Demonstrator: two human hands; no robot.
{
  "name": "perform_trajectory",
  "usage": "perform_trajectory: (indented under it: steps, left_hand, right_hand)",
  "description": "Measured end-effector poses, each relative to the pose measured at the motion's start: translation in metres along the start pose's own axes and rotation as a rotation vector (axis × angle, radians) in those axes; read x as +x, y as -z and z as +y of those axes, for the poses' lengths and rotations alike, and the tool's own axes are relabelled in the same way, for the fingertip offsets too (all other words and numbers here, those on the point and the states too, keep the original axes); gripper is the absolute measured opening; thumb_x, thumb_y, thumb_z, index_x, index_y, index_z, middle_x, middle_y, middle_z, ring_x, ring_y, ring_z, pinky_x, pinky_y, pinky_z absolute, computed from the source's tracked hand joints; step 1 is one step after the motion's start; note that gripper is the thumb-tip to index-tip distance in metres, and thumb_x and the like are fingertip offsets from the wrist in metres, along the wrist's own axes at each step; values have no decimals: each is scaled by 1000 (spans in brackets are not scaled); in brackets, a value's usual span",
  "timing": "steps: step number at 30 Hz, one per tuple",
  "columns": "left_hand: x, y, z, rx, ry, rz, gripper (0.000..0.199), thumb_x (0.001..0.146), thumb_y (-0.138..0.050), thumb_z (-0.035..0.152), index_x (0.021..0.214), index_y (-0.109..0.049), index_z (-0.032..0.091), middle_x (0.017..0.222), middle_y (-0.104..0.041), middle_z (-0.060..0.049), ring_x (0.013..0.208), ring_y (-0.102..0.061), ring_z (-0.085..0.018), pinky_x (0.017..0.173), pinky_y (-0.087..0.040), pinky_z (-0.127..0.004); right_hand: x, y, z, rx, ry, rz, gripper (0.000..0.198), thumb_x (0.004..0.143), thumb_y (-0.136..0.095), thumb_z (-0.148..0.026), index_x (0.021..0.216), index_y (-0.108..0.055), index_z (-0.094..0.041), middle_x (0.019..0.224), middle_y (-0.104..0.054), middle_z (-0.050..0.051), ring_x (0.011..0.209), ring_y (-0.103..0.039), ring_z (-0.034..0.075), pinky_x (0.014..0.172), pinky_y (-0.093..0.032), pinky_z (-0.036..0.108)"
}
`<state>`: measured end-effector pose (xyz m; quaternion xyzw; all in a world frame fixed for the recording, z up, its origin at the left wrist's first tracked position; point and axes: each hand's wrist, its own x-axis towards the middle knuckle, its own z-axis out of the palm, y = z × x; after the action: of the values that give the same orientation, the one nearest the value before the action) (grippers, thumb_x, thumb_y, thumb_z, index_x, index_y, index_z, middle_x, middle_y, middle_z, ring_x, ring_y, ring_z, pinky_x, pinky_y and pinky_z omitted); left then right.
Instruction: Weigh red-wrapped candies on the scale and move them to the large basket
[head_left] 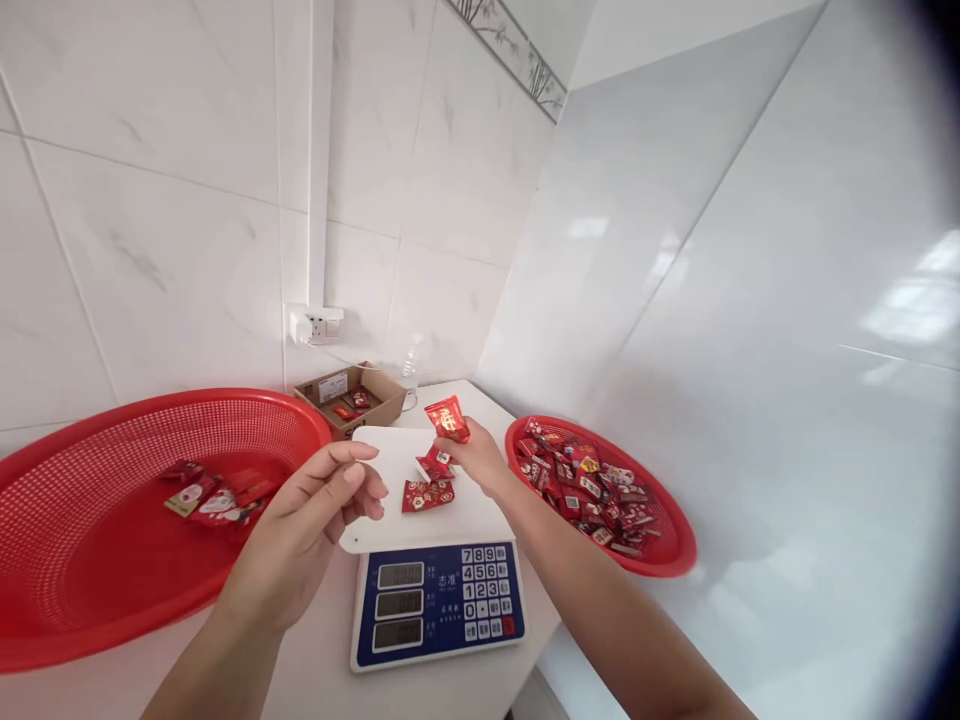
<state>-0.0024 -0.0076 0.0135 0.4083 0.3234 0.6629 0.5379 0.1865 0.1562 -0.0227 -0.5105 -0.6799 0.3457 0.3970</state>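
1. A red packet is pinched between the thumb and fingers of the right hand, above the white plate of the scale.
2. The fingers of the left hand are loosely curled, partly open, with nothing seen held.
3. The packet is probably light, slick and crinkly, possibly crushable inside; it is best gripped gently by a sealed edge.

This is a weighing corner, in a shop or a packing room; which, I cannot tell. At six o'clock a digital price scale with Chinese lettering stands on a white counter. Red plastic baskets at eight and four o'clock hold wrapped snack packets. Marbled tiles cover the wall at ten.
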Motion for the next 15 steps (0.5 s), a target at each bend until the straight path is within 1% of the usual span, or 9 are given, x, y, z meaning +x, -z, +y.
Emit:
perform_trajectory:
  steps: [3, 5, 7, 9, 11, 12, 15]
  left_hand:
    - [1, 2, 1, -11, -17, -2, 26, 75, -76, 42, 92, -69, 24, 72, -65, 0, 65, -57, -12, 62, -48, -20]
    - [1, 3, 2, -11, -21, 1, 25, 75, -75, 41, 92, -69, 24, 72, -65, 0, 64, -57, -12, 61, -48, -20]
    - [0, 3, 3, -11, -27, 4, 25, 74, -76, 40, 91, -70, 24, 72, -65, 0, 64, -57, -12, 61, -48, -21]
    - [-1, 3, 5, -11, -39, 11, 25, 73, -77, 39, 90, -70, 23, 71, -65, 0, 64, -58, -12, 60, -48, -21]
    - [-1, 3, 6, -11, -50, 17, 25, 72, -78, 39, 89, -70, 23, 70, -65, -1, 63, -58, -13, 60, -48, -22]
    - [-2, 3, 6, -10, -55, 17, 25, 72, -78, 39, 89, -71, 23, 69, -65, 0, 63, -58, -13, 59, -48, -22]
    - [-2, 3, 6, -6, -57, 9, 25, 72, -78, 40, 89, -71, 23, 69, -65, 0, 63, -58, -13, 60, -48, -22]
  right_hand:
    - [-1, 17, -1, -43, 15, 26, 28, 67, -66, -37, 87, -57, -21, 83, -66, -1, 78, -60, 19, 70, -46, 31]
    - [-4, 30, 2, -92, 6, 18, 29, 68, -67, -38, 88, -58, -20, 85, -67, 0, 80, -61, 20, 72, -47, 31]
    - [-9, 41, 8, -139, -45, -30, 29, 69, -67, -39, 90, -58, -20, 88, -68, 2, 83, -63, 21, 73, -47, 32]
    - [-14, 48, 13, -200, -95, -122, 29, 71, -67, -39, 91, -60, -20, 93, -70, 3, 87, -64, 23, 76, -47, 33]
    - [-19, 51, 17, -278, -116, -191, 26, 74, -66, -39, 92, -62, -21, 97, -71, 4, 92, -64, 24, 80, -47, 34]
    - [-21, 50, 18, -310, -118, -205, 25, 76, -64, -40, 92, -62, -21, 99, -71, 4, 93, -64, 24, 82, -47, 34]
    - [-23, 40, 18, -321, -115, -187, 27, 84, -54, -44, 96, -62, -20, 102, -71, 6, 96, -64, 25, 83, -47, 36]
